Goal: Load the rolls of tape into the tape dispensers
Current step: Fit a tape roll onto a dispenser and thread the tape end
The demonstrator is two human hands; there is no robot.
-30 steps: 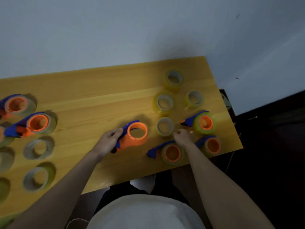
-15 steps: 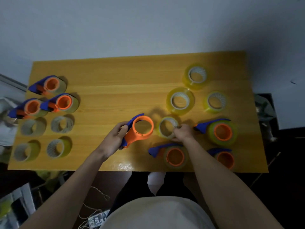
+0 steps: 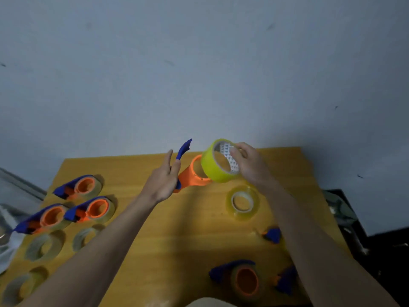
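My left hand [image 3: 163, 182] holds an empty orange and blue tape dispenser [image 3: 192, 175] raised above the wooden table [image 3: 177, 235], its blue blade arm pointing up. My right hand [image 3: 247, 165] grips a yellow tape roll [image 3: 215, 167], fingers through its core. The roll is tilted and sits right against the dispenser's orange hub. Another clear yellowish roll [image 3: 242, 202] lies flat on the table just below my right hand.
Three loaded dispensers [image 3: 88, 209] lie at the table's left, with several loose rolls [image 3: 44, 247] in front of them. More loaded dispensers [image 3: 243, 279] lie near the front right, partly hidden by my right arm. A grey wall rises behind the table.
Both hands rose off the table. The left lifted the empty dispenser; the right picked up the yellow roll and brought it against the dispenser's hub. The camera tilted upward.
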